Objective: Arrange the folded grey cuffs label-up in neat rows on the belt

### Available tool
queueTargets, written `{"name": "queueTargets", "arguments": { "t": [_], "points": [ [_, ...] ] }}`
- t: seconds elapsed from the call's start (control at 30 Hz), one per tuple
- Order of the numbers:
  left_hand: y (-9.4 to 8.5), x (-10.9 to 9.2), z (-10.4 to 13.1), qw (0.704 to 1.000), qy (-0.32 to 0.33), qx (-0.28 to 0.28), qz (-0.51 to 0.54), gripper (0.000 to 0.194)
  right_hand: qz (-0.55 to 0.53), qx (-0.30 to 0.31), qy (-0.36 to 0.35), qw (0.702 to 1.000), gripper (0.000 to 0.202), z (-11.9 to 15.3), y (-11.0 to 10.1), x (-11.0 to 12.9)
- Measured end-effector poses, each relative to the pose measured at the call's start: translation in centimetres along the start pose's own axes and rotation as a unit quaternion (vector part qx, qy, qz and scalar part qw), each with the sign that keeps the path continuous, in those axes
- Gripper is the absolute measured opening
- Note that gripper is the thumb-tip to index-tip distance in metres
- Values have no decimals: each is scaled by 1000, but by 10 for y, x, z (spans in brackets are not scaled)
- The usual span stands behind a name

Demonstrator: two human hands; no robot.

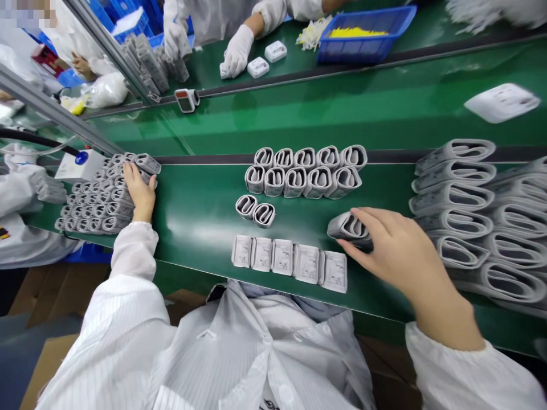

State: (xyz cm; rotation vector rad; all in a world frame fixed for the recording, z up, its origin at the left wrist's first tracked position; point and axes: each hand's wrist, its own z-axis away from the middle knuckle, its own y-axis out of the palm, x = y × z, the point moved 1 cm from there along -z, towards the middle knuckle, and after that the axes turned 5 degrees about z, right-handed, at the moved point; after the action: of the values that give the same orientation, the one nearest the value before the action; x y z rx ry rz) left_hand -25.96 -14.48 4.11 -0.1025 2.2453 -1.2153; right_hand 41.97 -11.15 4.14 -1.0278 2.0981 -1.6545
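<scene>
My right hand point(395, 250) pinches a rolled grey cuff point(347, 226) between thumb and fingers, at the right of the green work surface. On the left, my left hand point(141, 192) lies with fingers apart over the right side of a block of rolled cuffs point(92, 199). Two rolled cuffs point(255, 209) stand on end in the middle. Behind them are two rows of rolled cuffs point(294, 181). Nearer to me, a row of flat-folded cuffs point(282, 256) shows printed faces.
Stacks of larger folded cuffs point(455, 208) rise at the right. Across the belt point(265, 128), a co-worker's gloved hand point(237, 52) is by white devices point(258, 67). A blue basket point(365, 37) holds yellow pieces. A white box with a blue button point(81, 162) stands left.
</scene>
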Motion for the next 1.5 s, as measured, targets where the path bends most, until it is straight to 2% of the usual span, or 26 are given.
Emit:
{"name": "queueTargets", "arguments": {
  "t": [0.07,0.13,0.23,0.33,0.43,0.53,0.6,0.63,0.73,0.8,0.87,0.93,1.07,1.17,1.23,1.33,1.43,1.5],
  "points": [
    [2,5,-10,999,31,-1,21,75,-30,4,22,999,72,5,-2,0],
    [6,12,-24,993,96,-29,55,76,-44,1,35,998,73,6,-2,0],
    [16,30,-51,977,188,-45,86,87,-16,1,31,999,70,3,4,-1],
    [29,47,-76,982,165,16,94,81,2,9,19,1000,64,-2,10,2],
    [31,44,-87,986,128,28,107,83,-6,16,12,1000,60,-9,13,7],
    [25,6,-68,977,183,28,102,87,-11,24,11,1000,58,-16,13,13],
    [26,-35,-34,967,226,48,105,83,-19,32,4,999,56,-22,12,17],
    [30,-57,-11,961,238,82,118,82,-25,37,-1,999,55,-26,13,20],
    [57,-120,66,916,285,224,175,102,-49,57,-15,997,51,-39,14,31],
    [79,-154,106,878,318,287,214,112,-66,79,-26,994,49,-52,16,41],
    [99,-181,130,865,340,292,226,99,-72,103,-46,991,49,-65,18,48],
    [111,-202,139,865,348,282,227,84,-72,124,-67,987,51,-75,21,49],
    [120,-228,143,856,319,315,257,70,-120,106,-42,986,57,-81,26,26],
    [122,-238,149,846,268,362,285,76,-183,60,-27,981,61,-75,30,1],
    [123,-243,152,839,261,371,300,87,-214,29,-29,976,63,-71,33,-9],
    [125,-251,153,821,324,342,321,93,-233,-8,-32,972,63,-67,40,-12],
    [126,-255,148,807,391,306,320,73,-220,-39,-21,974,57,-65,50,-4],
    [126,-255,144,806,411,275,326,59,-211,-77,-3,974,53,-64,57,3]
  ]
}}
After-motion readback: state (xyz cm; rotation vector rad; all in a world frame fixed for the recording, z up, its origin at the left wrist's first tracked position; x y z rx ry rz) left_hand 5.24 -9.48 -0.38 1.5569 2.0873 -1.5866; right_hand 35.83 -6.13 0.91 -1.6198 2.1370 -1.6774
